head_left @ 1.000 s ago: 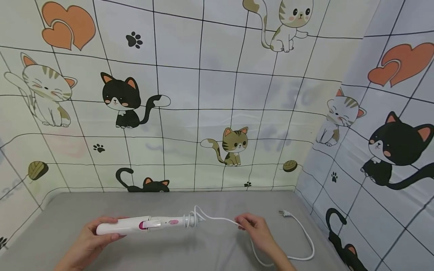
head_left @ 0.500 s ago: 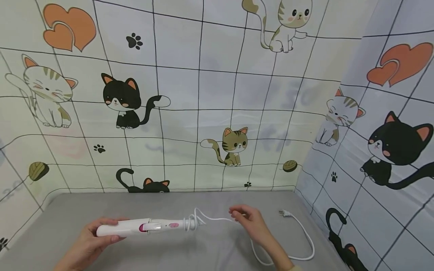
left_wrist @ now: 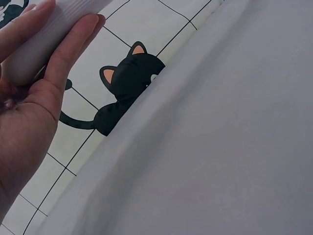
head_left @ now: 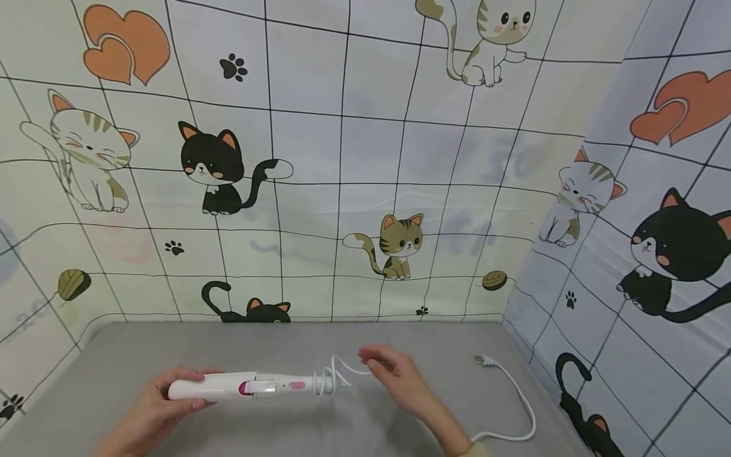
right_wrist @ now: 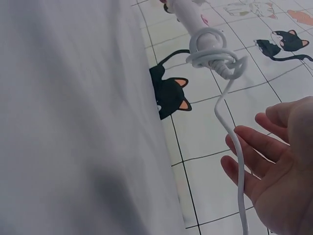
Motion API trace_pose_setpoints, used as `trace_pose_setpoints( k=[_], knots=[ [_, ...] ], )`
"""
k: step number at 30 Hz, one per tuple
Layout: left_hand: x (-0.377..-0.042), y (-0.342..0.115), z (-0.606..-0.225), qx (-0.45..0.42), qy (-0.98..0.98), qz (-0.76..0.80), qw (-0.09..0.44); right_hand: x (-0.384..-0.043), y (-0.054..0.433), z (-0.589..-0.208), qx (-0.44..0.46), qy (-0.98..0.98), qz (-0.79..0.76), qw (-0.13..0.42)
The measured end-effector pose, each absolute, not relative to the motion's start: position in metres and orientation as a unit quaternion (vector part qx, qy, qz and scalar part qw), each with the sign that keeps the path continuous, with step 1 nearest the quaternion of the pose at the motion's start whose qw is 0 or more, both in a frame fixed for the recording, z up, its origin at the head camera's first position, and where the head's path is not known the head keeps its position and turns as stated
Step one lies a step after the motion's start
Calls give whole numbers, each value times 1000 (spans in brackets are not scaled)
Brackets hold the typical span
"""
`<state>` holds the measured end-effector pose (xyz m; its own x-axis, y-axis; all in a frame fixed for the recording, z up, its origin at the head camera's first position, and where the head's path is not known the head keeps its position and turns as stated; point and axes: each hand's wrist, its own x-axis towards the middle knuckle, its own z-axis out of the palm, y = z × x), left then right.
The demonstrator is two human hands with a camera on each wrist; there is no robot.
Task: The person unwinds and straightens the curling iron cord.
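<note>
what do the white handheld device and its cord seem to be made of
White handheld device: probably hard plastic with a slight gloss, going by its rigid molded shape and highlights. Cord: likely plastic or rubber sheathing, smooth and satiny, bending in rounded loops.

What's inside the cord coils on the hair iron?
Inside the coils, the white tail end of the hair iron shows through gaps. Surface directly under the coils is covered; can't be seen.

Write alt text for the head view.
A person's left hand holds a white hair styling iron over a gray tabletop, its cord coiled around the end nearer the open right hand. The cord's plug lies farther right, before a cat-print backdrop.
</note>
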<state>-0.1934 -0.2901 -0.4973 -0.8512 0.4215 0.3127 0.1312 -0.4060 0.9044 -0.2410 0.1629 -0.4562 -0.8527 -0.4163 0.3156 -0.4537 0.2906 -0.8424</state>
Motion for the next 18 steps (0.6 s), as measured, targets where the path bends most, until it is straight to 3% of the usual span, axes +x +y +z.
trace_pose_setpoints(
  k=[8,18],
  knots=[
    [-194,-292,-500,268,525,803,85,-236,152,-454,300,-830,470,11],
    [-195,-291,-498,265,534,799,83,-235,155,-468,276,-830,484,-1]
  ],
)
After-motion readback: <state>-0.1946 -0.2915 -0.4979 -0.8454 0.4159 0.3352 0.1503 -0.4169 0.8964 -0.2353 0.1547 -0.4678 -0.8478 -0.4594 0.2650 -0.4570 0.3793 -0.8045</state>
